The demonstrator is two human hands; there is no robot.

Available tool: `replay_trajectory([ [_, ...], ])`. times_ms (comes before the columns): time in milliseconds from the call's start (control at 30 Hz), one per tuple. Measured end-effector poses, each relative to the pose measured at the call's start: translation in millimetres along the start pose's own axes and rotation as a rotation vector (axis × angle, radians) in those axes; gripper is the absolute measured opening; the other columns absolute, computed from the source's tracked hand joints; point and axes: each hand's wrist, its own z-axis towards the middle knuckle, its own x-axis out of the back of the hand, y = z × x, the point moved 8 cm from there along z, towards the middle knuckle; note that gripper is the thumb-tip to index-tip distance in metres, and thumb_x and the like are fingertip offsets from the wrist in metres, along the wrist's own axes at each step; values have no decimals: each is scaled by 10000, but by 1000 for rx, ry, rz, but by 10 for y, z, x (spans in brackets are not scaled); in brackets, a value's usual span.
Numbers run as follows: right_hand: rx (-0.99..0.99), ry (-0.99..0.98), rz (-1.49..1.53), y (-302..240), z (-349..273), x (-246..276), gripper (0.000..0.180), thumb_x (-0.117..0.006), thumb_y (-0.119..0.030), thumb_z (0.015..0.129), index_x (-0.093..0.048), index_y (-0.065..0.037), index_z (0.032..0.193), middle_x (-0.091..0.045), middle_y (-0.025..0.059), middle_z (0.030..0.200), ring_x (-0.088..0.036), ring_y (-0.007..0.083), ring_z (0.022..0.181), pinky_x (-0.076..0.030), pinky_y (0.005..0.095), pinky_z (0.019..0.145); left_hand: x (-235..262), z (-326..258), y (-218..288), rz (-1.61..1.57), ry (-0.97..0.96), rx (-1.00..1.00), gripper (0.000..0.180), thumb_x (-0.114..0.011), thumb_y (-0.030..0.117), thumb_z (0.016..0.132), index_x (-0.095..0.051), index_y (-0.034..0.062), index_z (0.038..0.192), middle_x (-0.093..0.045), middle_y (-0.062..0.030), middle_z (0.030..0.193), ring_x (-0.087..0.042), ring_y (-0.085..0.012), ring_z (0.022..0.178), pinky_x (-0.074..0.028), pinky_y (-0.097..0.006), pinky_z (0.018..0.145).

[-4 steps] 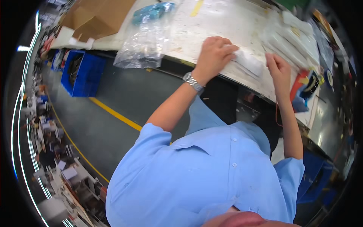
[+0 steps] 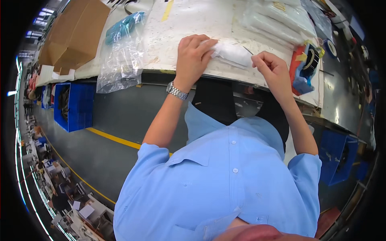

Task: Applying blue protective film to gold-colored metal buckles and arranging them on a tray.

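Note:
A slim white wrapped packet (image 2: 234,55) lies near the front edge of the worktable. My left hand (image 2: 194,55), with a metal watch on its wrist, closes its fingers over the packet's left end. At the other end, my right hand (image 2: 274,69) has thumb and forefinger pinched together. A thin dark strip (image 2: 247,50) shows just beside those fingertips, but I cannot make out whether they hold it. What is inside the packet is hidden.
On the left of the white table (image 2: 161,36) are a clear plastic bag (image 2: 120,66) with teal contents and an open cardboard box (image 2: 74,34). Plastic-wrapped bundles (image 2: 273,24) lie at the far right. A tape dispenser (image 2: 306,68) stands nearer. Blue bins (image 2: 80,106) sit below.
The whole view has shifted, so table and hands appear farther left. My right hand's fingertips have come closer to the packet's right end. My left hand stays on the packet.

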Motion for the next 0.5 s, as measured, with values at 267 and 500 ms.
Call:
replay_trajectory([
  [267,10,646,-368,-114,-1460,1605,135,-710,-104,1065,-754,22,1078,-681,-43,923,-533,4,792,-414,183,690,241,-131,-23,29,156,-20,298,-785,9,853,-776,74,1143,-737,-94,1259,-639,-332,1229,-513,-457,1054],
  [500,-59,728,-1056,1847,-1543,4574,426,-560,-333,1133,-690,-20,1392,-716,173,1389,-707,329,1226,-538,384,1030,197,34,-31,-39,-42,-19,343,-812,66,813,-753,77,1151,-723,-110,1207,-644,-338,1192,-511,-461,1075],
])
